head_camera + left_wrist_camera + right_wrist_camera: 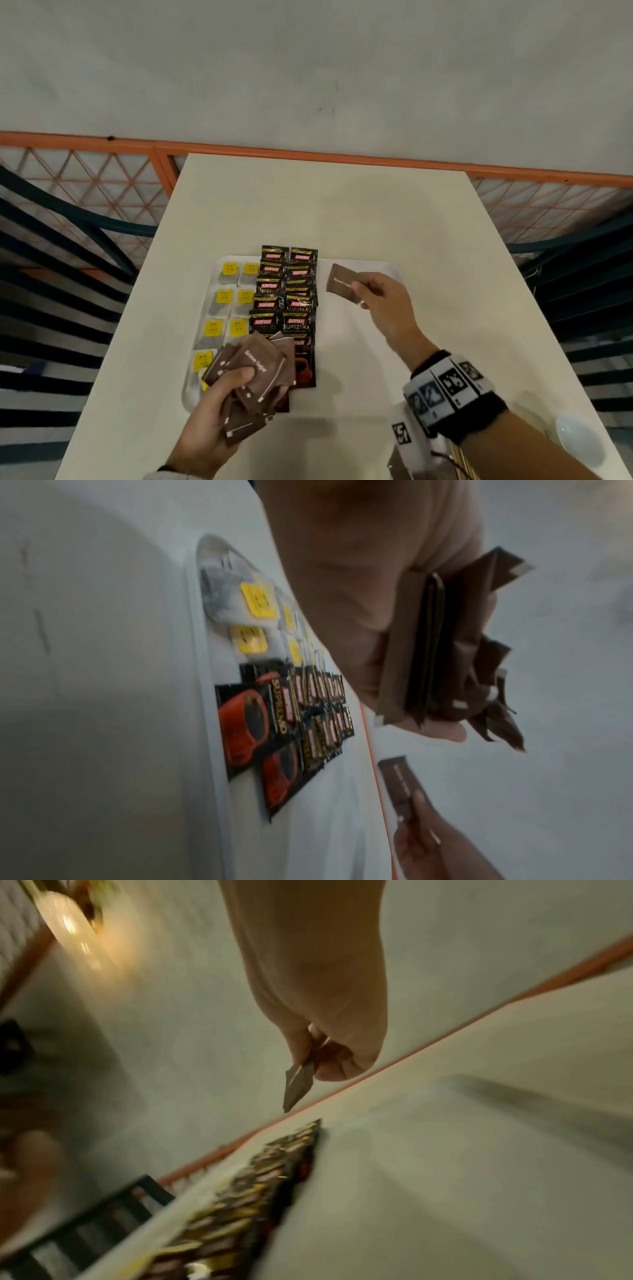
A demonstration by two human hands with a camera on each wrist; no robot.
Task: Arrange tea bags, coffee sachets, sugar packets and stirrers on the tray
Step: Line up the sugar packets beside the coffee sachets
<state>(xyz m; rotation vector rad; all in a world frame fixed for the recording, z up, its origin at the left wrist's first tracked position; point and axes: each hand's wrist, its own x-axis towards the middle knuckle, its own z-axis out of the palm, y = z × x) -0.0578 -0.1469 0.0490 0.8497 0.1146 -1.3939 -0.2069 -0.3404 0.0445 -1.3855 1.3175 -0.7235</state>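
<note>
left hand: gripping a bundle of brown sugar packets over the tray's near end.
right hand: pinching a single sugar packet above the tray's bare right part.
tea bags: lying in the left columns.
coffee sachets: overlapping mid-tray.

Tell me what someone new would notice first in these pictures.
Probably the black coffee sachets, overlapped in two columns down the middle of the white tray, with yellow-tagged tea bags in rows to their left. Next, the left hand gripping a fanned bunch of brown sugar packets over the tray's near end. The right hand pinches one packet above the tray's bare right side.
</note>
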